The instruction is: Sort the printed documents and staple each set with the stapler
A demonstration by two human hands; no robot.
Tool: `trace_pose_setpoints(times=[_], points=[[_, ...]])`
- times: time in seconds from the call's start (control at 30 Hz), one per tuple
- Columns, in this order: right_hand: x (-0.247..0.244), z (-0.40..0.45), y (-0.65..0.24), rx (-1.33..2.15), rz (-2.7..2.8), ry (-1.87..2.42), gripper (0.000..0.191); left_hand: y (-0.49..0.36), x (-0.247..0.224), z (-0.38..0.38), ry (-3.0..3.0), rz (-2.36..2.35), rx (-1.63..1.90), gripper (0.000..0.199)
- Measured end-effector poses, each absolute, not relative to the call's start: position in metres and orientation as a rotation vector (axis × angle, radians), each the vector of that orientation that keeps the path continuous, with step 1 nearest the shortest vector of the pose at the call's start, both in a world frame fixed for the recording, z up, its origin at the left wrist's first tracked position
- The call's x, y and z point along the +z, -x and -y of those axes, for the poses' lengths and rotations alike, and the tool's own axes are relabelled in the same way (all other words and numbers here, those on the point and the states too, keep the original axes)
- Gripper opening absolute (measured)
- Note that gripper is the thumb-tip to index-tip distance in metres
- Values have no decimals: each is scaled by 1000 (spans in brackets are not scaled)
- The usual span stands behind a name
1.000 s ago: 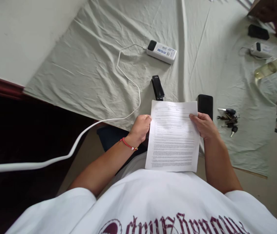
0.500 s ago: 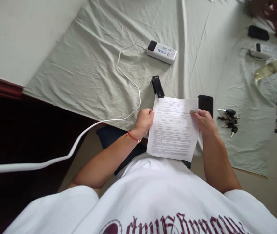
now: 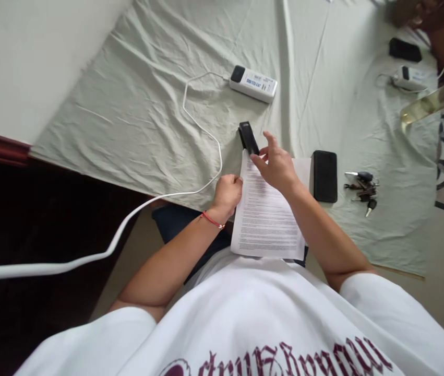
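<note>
Printed paper (image 3: pixel 268 224) lies over the near edge of the cloth-covered table, its lower end against the white shirt. My left hand (image 3: pixel 227 194) pinches its left edge, fingers closed. Over the top part of the sheet, my right hand (image 3: pixel 277 163) has its fingers apart, with thumb and fingertips beside the lower end of a black stapler (image 3: pixel 248 138). Whether the fingertips touch the stapler is hard to tell. The stapler lies at the paper's top left corner.
A black phone (image 3: pixel 325 176) and a bunch of keys (image 3: pixel 363 189) lie right of the paper. Farther back is a white power bank (image 3: pixel 253 83) with a white cable (image 3: pixel 217 151). Another phone (image 3: pixel 405 49), a second white device (image 3: pixel 411 78) and part of a person are at the upper right.
My right hand has let go of the paper's right edge and moved left and up to the stapler, its fingers opening. My left hand keeps its hold.
</note>
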State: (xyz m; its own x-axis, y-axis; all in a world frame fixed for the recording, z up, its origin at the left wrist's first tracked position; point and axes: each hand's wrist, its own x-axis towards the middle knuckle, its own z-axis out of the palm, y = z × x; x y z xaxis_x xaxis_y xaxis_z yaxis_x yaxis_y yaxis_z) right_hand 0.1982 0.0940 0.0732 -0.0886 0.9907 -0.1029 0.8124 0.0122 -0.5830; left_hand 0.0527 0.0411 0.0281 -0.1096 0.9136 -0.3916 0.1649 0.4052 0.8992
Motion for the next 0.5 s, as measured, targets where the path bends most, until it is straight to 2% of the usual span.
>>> trace_pose_setpoints(times=[0.2,0.33,0.5], points=[[73,-104,-173,730,2066,1834,36,-52,25,-40,-895,-1509,919,28],[80,-107,-176,736,2073,1845,33,-51,24,-41,-823,-1465,964,33],[89,-125,-187,647,2053,1846,26,-51,34,-43,-797,-1544,827,40]])
